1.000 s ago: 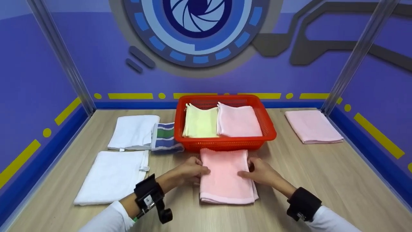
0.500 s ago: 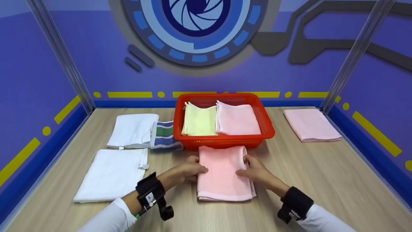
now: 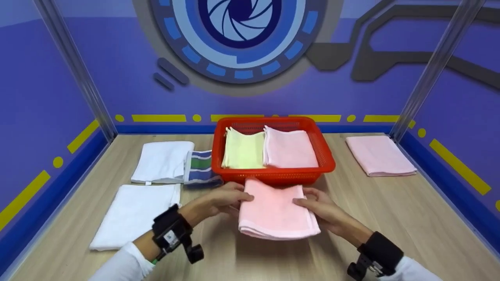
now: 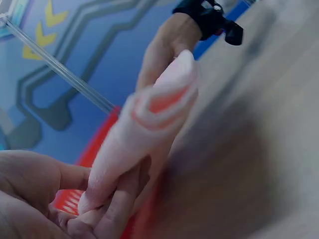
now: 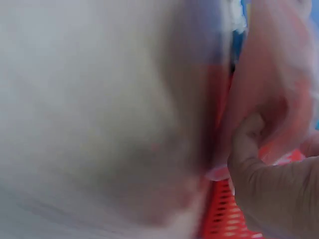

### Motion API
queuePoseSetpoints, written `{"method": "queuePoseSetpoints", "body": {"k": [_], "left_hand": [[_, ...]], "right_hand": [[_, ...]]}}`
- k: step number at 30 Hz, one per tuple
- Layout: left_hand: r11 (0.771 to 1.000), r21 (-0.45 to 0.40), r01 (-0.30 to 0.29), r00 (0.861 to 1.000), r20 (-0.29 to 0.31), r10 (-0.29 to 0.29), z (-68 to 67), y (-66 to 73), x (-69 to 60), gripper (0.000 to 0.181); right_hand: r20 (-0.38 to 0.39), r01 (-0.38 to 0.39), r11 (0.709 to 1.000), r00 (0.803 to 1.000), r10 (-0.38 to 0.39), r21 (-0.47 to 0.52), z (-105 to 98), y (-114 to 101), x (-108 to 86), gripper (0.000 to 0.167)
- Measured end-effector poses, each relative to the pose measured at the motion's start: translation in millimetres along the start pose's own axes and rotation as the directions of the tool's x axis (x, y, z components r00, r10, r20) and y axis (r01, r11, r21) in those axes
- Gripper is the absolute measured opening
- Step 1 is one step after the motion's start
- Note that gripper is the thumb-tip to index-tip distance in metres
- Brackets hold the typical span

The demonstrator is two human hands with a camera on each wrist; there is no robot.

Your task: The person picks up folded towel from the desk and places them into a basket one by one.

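Observation:
A folded pink towel (image 3: 275, 210) hangs just above the table in front of the red basket (image 3: 273, 175), its shadow below it. My left hand (image 3: 224, 199) pinches its left edge, thumb on top; my right hand (image 3: 330, 212) pinches the right edge the same way. In the left wrist view the towel (image 4: 134, 134) shows its folded layers from the side, with the left hand's fingers (image 4: 119, 204) under it. The right wrist view has the right hand (image 5: 269, 184) gripping the towel (image 5: 259, 79), partly blurred.
Inside the basket lie a folded yellow towel (image 3: 244, 150) and a folded pink one (image 3: 291, 150). Two white towels (image 3: 164, 160) (image 3: 133, 214) and a striped cloth (image 3: 200, 169) are on the left. Another pink towel (image 3: 381, 155) lies at the back right.
The pink towel has risen off the table, its front edge now lifted and its shadow apart from it. Both hands have kept hold of its sides.

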State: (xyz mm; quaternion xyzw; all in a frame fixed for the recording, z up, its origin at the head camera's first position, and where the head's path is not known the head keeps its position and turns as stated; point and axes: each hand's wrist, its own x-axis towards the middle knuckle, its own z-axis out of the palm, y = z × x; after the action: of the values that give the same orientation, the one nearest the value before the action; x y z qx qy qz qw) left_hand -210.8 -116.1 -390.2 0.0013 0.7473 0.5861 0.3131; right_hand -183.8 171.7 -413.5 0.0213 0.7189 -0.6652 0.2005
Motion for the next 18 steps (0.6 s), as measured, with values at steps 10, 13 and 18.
{"method": "queuePoseSetpoints", "body": {"k": [10,13,18], "left_hand": [[0.994,-0.055,-0.094,0.991,0.091,0.099,-42.9,76.8,-32.4,0.039],[0.984,-0.064,-0.168,0.984,0.040,0.171,-52.8,96.4,-28.2,0.033],[0.974,-0.004,-0.225,0.972,-0.074,0.224,-75.6,125.6,-10.3,0.029]], "right_hand": [[0.024,0.124,0.989,0.992,-0.126,0.079,-7.2,-89.4,-8.6,0.057],[-0.001,0.206,0.977,0.979,-0.206,0.059,-6.5,-114.1,7.9,0.041],[-0.032,0.237,0.970,0.971,-0.239,-0.061,-5.9,-154.0,43.4,0.033]]}}
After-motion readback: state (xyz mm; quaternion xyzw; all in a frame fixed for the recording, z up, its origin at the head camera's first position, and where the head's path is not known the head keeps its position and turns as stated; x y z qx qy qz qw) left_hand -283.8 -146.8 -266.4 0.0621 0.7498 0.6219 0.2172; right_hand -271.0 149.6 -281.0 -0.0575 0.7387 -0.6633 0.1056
